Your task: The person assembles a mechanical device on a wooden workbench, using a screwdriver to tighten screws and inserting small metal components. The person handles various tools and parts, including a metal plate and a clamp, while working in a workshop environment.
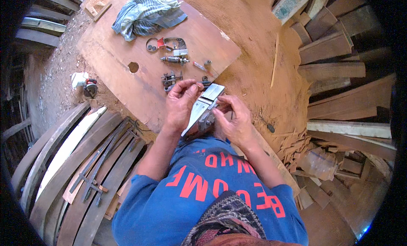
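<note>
An electric planer (195, 117) lies upside down at my lap, its flat silvery sole facing up with a crosswise slot near the far end. My left hand (179, 105) is beside the sole's left edge, thumb and fingertips pinched together above it. Whatever sits in that pinch is too small to make out. At the planer's right side, by the slot, my right hand (235, 119) has its thumb and forefinger closed on the edge. Just beyond lie a motor armature (174, 59), dark metal parts (169, 79) and a red piece (160, 43) beside a round black part.
These parts rest on a plywood board (110, 47) with a round hole (133, 67). A striped cloth (146, 15) is bunched at its far end. Curved planks (76, 157) with bar clamps (97, 169) fill the left; stacked offcuts (330, 72) line the right. Sawdust (254, 47) covers the ground.
</note>
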The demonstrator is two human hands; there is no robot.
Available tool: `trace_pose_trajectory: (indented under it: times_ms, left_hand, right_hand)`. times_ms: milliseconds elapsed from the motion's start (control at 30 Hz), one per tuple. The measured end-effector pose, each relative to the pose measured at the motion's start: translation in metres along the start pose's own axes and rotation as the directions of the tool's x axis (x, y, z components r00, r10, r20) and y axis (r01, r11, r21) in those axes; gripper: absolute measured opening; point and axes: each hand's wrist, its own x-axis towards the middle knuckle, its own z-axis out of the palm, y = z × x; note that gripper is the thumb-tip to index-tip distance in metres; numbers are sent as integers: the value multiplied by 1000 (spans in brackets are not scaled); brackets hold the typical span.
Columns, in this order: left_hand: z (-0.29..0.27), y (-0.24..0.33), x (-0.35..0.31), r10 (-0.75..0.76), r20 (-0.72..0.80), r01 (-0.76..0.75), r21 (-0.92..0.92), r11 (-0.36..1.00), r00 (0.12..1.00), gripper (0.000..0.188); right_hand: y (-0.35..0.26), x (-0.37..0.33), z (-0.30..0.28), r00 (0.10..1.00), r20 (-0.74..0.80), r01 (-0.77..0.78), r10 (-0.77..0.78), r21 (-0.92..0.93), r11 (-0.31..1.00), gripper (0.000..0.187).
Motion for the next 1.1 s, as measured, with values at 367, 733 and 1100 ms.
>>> trace_pose_trajectory:
  times_ms: [367,733,1100]
  left_hand:
    - [29,-2,-88,-21,-39,33,336,941,999,19]
    - [26,3,-126,-41,134,-3,311,950,990,19]
    - [23,-3,-139,284,270,-386,501,775,920,7]
  right_hand:
    - [-32,-27,-3,941,-182,288,-285,-12,958,16]
    - [-49,-62,-19,988,-62,149,-143,90,985,8]
    - [-51,-77,-16,997,0,80,-82,173,982,7]
